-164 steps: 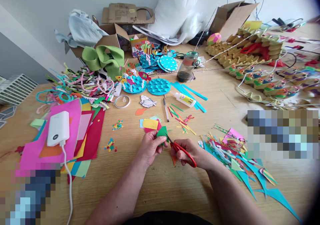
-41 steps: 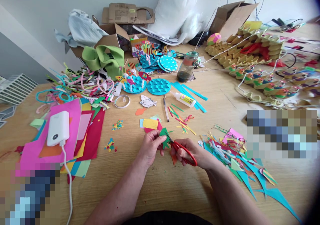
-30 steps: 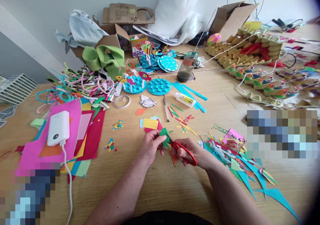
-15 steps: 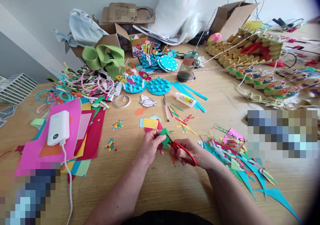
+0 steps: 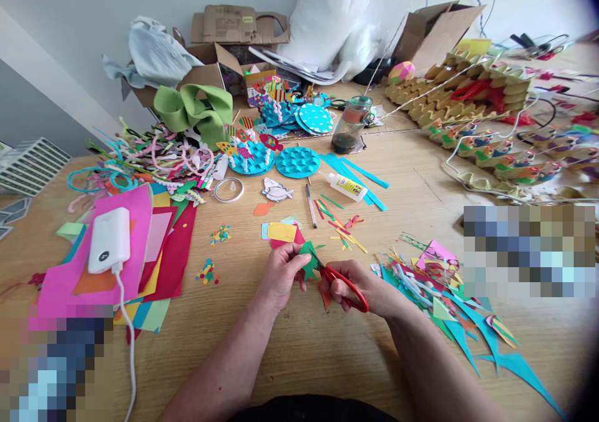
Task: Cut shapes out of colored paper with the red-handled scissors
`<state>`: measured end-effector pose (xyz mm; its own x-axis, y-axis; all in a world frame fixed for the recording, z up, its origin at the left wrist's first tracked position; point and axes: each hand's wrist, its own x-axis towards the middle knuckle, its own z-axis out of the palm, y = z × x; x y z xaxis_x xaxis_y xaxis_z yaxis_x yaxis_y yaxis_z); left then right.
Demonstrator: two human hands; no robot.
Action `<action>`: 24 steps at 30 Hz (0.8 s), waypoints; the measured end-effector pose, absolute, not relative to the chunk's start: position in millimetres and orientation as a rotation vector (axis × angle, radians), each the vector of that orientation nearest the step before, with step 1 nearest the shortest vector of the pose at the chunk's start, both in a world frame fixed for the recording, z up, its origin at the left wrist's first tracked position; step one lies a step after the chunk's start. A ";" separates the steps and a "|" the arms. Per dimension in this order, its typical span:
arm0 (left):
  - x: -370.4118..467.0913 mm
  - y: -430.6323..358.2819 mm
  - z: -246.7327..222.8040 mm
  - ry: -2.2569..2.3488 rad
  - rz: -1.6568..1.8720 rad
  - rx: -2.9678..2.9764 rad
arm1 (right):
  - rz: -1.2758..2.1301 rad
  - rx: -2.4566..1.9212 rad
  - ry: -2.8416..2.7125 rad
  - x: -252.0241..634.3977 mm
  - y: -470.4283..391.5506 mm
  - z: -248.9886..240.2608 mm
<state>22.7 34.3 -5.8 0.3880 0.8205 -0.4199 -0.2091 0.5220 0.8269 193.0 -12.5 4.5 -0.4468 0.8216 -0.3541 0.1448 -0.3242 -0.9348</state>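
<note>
My left hand pinches a small green paper piece with a jagged, notched edge, just above the wooden table. My right hand holds red-handled scissors, fingers through the loops, and the blades point left into the green paper. An orange paper scrap lies under the scissors. Yellow and pink paper pieces lie just beyond my left hand.
A white power bank with its cable rests on stacked coloured sheets at left. A glue bottle, pen, tape ring, teal paper discs and a jar lie beyond. Paper offcuts pile up at right.
Since the oldest frame the green paper has turned in my left hand and gained notched points. Over the last second the hands and scissors have barely moved.
</note>
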 end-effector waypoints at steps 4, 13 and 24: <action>23.0 34.6 -5.7 0.948 0.741 0.767 | 1.824 -1.244 -1.414 193.1 -12.1 3.0; 23.1 33.7 -5.7 0.967 0.746 0.740 | 1.825 -1.250 -1.395 193.4 -13.4 1.9; 24.1 34.0 -6.4 0.970 0.759 0.784 | 1.826 -1.248 -1.431 192.7 -11.8 5.2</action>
